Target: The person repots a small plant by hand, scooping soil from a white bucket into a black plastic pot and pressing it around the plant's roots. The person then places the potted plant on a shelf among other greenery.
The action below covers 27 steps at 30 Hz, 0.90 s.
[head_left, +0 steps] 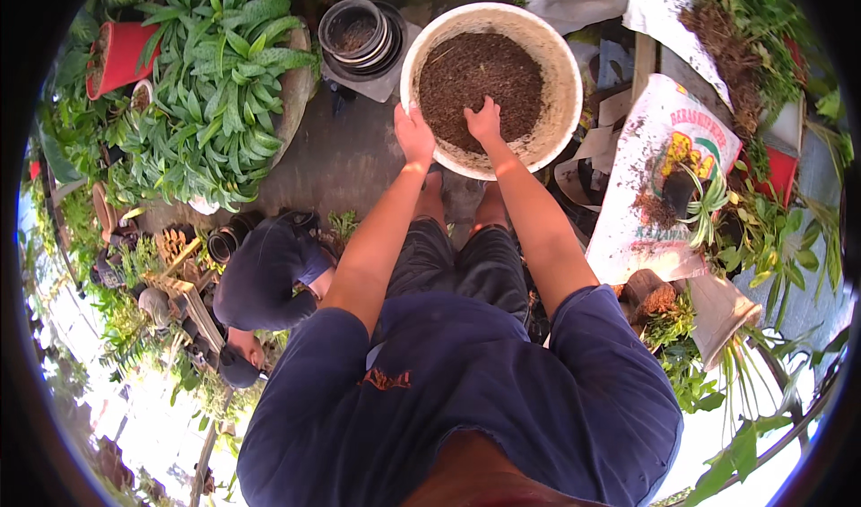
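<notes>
A large off-white round tub [563,85] stands in front of me, its inner wall smeared with dirt. Dark brown crumbly soil [480,72] lies inside it. My left hand [414,136] grips the tub's near left rim, thumb toward the inside and fingers along the outer wall. Reaching over the near rim, my right hand [485,123] is at the soil's near edge with thumb and fingers apart. Nothing shows in its grasp, and I cannot tell how far the fingertips touch the soil.
Stacked black pots [356,33] stand left of the tub, beside a dense leafy green plant [224,85]. At right lies a printed white sack [659,148] with a small black-potted plant [682,188] on it. Another person [269,274] bends down at my left.
</notes>
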### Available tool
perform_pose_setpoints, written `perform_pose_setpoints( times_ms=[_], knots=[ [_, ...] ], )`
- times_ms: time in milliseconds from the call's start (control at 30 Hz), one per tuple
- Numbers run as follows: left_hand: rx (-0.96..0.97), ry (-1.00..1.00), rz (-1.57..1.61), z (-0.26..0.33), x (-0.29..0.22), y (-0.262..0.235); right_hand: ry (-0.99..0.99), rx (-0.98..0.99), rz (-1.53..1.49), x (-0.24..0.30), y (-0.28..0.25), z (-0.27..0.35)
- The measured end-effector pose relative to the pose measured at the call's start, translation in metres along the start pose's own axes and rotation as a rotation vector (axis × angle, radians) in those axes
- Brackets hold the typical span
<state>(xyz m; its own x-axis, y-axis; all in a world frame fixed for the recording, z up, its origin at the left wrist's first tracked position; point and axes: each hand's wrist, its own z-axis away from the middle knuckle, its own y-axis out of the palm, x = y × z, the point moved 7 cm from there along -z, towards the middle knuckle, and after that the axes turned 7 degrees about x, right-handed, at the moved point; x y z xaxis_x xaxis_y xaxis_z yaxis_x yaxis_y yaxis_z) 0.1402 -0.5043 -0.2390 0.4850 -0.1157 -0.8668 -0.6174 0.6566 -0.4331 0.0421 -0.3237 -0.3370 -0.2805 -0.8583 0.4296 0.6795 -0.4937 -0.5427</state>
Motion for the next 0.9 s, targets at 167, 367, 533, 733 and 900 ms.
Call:
perform_pose_setpoints(
  times_ms=[167,367,533,733,900],
  knots=[
    [-0.041,0.039,-0.024,-0.002,0.0,-0.001,-0.004,0.095,0.167,0.034,0.04,-0.001],
    [-0.079,0.056,-0.064,-0.003,0.0,-0.002,-0.069,0.258,0.146,0.035,0.052,-0.019],
    [-0.043,-0.002,-0.037,-0.004,0.011,0.001,0.114,0.419,-0.626,0.023,0.018,-0.015],
    [-0.015,-0.014,-0.043,-0.001,0.006,0.002,0.145,0.658,-1.393,0.03,-0.008,0.015],
    [0.116,-0.036,-0.004,-0.005,0.007,0.005,0.046,0.729,-1.639,0.053,-0.053,0.067]
  ],
)
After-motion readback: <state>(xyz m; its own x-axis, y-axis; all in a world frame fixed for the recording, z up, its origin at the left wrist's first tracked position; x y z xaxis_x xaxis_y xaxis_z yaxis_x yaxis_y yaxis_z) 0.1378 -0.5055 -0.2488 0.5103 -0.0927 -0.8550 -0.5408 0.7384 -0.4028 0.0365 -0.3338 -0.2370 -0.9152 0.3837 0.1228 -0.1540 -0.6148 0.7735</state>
